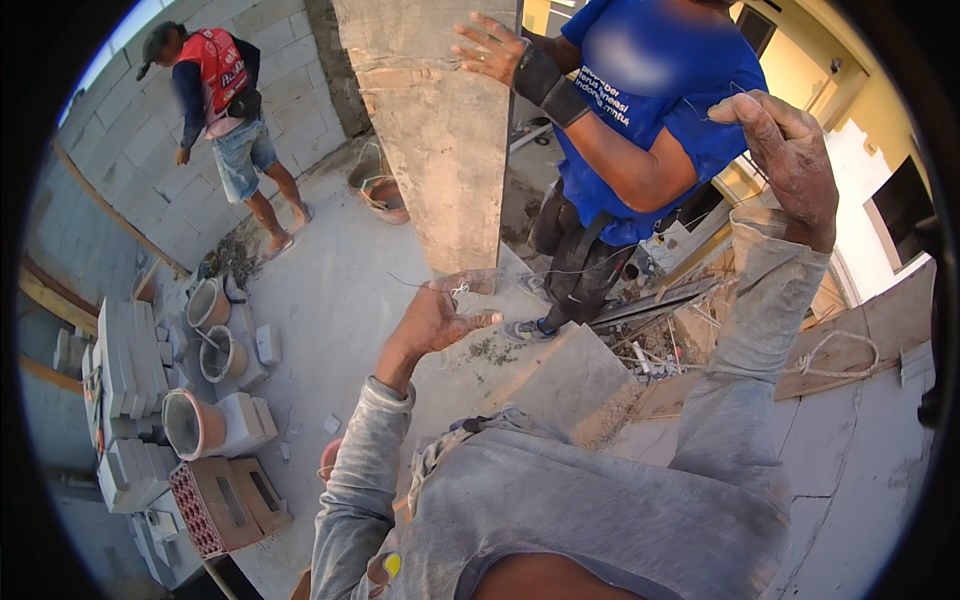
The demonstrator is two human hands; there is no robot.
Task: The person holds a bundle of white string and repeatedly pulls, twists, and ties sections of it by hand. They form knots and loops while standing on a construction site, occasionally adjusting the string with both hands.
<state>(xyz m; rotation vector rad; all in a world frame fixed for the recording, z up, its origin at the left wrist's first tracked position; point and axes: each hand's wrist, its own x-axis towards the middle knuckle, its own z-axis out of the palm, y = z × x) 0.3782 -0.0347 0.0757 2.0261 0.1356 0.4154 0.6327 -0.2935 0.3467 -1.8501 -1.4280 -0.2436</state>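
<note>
My left hand (440, 322) is held just below the lower end of a long, grey-stained board (425, 150). Its thumb points right, apart from the fingers, and a thin string (461, 289) with a small white tangle crosses the fingers. I cannot tell whether the fingers touch the board. Raised at the upper right, my right hand (790, 160) has thumb and fingertips pinched on a thin strand, whose short end shows beside them. A co-worker in a blue shirt (660, 110) stands behind the board, a hand with a dark wristband (500, 58) against its upper right edge.
Another person in a red vest (222, 75) stands far left by a block wall (110, 130). Mortar buckets (195, 425), pale blocks (130, 360) and a red crate (205, 505) line the left. Scrap wood (650, 310) lies right of the co-worker, near a low block wall (850, 470).
</note>
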